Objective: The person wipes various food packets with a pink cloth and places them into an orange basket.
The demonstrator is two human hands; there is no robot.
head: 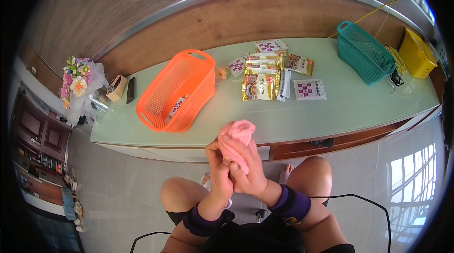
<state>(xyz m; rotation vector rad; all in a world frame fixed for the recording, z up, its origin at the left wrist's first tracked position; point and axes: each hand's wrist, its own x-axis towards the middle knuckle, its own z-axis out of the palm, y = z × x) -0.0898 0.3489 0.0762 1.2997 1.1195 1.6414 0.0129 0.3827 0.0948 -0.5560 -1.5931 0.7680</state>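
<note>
A pink cloth, fuzzy and bunched up, is held between my two hands just in front of the table's near edge. My left hand grips its lower left side with bent fingers. My right hand wraps the cloth from the right, thumb near my left thumb. Beyond them, gold food packets lie overlapped on the pale green glass tabletop, with white sachets bearing purple marks around them. An orange plastic basket stands to the left with a sachet inside.
A green basket and a yellow container stand at the right, beside coiled cable. On the left are a flower bouquet, a small box and a black remote control. My knees are below the table edge.
</note>
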